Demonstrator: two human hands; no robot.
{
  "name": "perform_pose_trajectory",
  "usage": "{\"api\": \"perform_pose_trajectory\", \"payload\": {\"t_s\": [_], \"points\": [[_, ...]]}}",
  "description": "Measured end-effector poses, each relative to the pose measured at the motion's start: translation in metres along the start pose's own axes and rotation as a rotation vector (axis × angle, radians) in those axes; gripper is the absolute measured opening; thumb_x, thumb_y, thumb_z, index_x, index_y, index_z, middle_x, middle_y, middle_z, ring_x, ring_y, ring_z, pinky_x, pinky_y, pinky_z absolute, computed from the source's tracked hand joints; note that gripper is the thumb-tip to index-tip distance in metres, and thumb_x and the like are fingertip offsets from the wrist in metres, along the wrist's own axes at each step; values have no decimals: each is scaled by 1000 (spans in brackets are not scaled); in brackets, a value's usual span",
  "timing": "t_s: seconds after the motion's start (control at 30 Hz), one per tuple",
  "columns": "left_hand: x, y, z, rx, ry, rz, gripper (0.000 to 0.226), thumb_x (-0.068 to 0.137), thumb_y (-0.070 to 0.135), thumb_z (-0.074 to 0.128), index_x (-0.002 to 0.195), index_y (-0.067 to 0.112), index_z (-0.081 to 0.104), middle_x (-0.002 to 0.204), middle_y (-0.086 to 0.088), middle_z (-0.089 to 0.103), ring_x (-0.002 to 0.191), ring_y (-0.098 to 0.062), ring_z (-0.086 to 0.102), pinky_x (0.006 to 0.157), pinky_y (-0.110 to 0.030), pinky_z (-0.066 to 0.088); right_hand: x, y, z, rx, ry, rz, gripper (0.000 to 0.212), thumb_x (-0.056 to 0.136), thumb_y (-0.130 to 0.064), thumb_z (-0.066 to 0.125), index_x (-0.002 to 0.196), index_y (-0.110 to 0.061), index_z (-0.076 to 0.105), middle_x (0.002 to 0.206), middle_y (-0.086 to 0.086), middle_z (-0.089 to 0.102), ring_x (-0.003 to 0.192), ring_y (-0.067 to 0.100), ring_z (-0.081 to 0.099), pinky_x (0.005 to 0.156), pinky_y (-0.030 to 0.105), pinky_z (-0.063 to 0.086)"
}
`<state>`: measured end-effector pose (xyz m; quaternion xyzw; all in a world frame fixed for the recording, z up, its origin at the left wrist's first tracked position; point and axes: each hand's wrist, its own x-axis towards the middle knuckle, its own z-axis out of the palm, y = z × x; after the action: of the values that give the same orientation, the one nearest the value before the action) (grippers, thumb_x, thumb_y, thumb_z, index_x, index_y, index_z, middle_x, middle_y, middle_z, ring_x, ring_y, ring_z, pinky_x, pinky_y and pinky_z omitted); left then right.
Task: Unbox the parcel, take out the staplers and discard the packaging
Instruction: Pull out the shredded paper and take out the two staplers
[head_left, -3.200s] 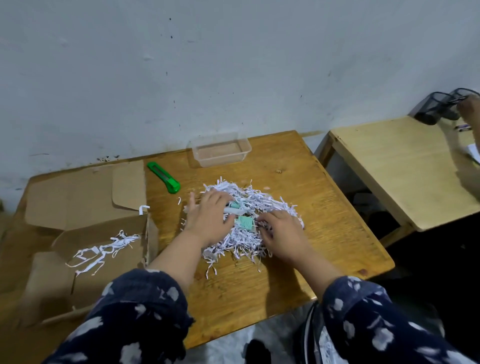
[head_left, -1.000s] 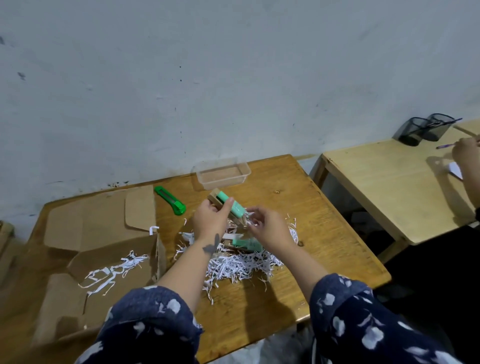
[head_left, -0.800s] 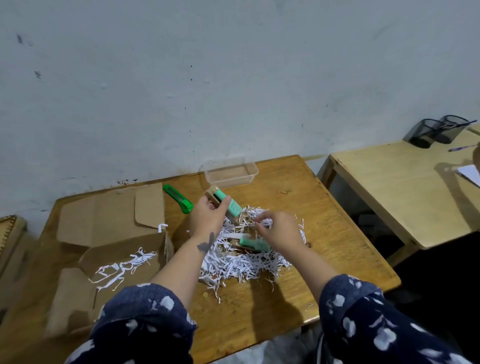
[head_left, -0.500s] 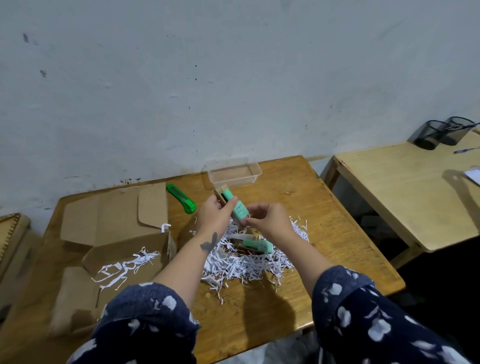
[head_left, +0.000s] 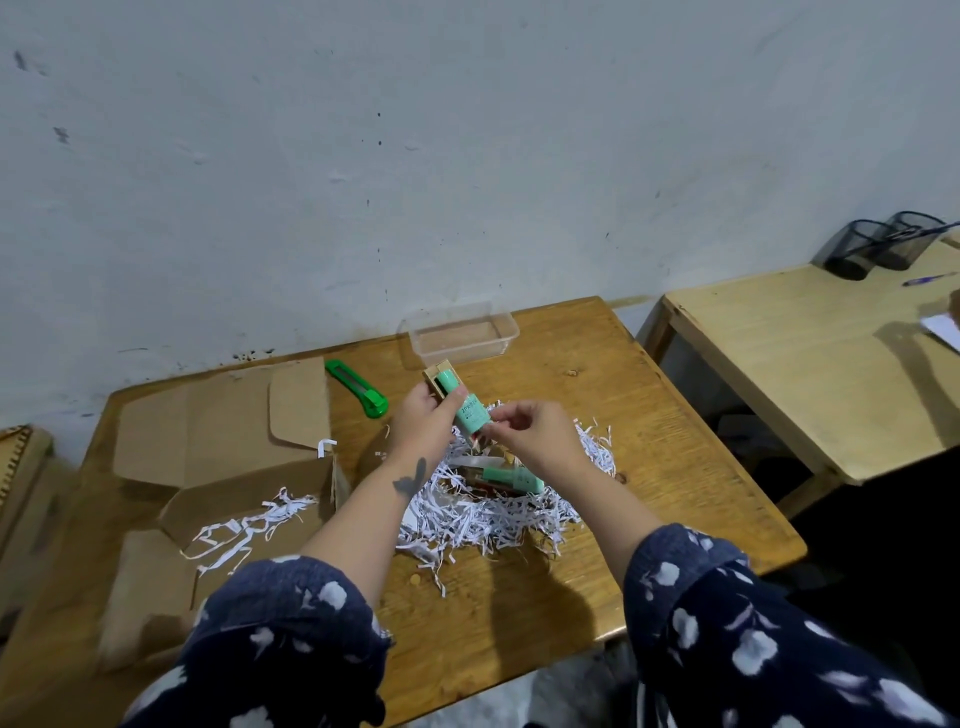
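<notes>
My left hand (head_left: 422, 423) grips a mint-green stapler (head_left: 467, 410) still in its brown card packaging (head_left: 436, 376), raised above the table. My right hand (head_left: 530, 434) pinches the stapler's near end with fingertips. A second green stapler (head_left: 511, 477) lies below my hands in a heap of white shredded paper (head_left: 493, 512). The opened cardboard parcel box (head_left: 218, 467) lies on its side at the left, flaps spread, with a few paper shreds (head_left: 249, 525) inside.
A green utility knife (head_left: 358, 388) lies behind the box. A clear plastic tray (head_left: 460, 335) stands by the wall. The wooden table (head_left: 649, 441) ends close on the right; a second table (head_left: 810, 353) with black mesh pen holders (head_left: 878, 247) stands beyond a gap.
Both hands rose out of the shredded paper. My left hand lifted the packaged stapler, and my right hand came up from the heap to pinch its lower end.
</notes>
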<state>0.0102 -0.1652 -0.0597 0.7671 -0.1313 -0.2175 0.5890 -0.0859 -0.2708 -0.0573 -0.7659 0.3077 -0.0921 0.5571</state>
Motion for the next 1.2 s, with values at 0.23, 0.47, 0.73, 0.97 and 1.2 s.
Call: {"api": "perform_pose_trajectory", "payload": {"t_s": [0.23, 0.47, 0.73, 0.97, 1.2], "points": [[-3, -5, -5, 4, -20, -30, 22, 95, 24, 56, 113, 12, 57, 110, -5, 67, 100, -21, 66, 68, -24, 52, 1, -1, 3, -172, 35, 1, 8, 87, -13, 66, 80, -12, 69, 76, 1, 67, 65, 9, 59, 55, 18, 43], [-2, -6, -3, -27, 35, -53, 23, 96, 25, 55, 112, 9, 56, 106, -6, 68, 92, -20, 67, 73, -32, 55, -5, -3, 12, -193, 65, -59, 6, 84, -13, 62, 89, -16, 64, 80, 0, 65, 74, 16, 61, 63, 24, 49], [-4, -6, -2, -11, 25, -47, 28, 96, 24, 54, 118, 7, 57, 109, -6, 68, 95, -20, 67, 73, -30, 55, -3, -5, 16, -142, 141, 42, 11, 83, -10, 70, 74, -14, 68, 76, 3, 68, 68, 14, 61, 60, 23, 47], [5, -7, -13, -21, 119, -83, 25, 97, 24, 52, 115, 8, 54, 116, -8, 65, 103, -24, 65, 80, -35, 56, -4, 9, 3, -333, 117, 67, 17, 90, -1, 57, 90, -5, 73, 86, 12, 70, 55, 9, 54, 48, 17, 39], [3, -2, -7, -10, 68, -65, 29, 95, 24, 54, 119, 6, 54, 118, -7, 65, 107, -24, 64, 88, -40, 55, -5, 5, -4, -430, 146, -70, 30, 90, -7, 59, 118, -16, 66, 111, 6, 70, 88, 17, 66, 75, 28, 55]]}}
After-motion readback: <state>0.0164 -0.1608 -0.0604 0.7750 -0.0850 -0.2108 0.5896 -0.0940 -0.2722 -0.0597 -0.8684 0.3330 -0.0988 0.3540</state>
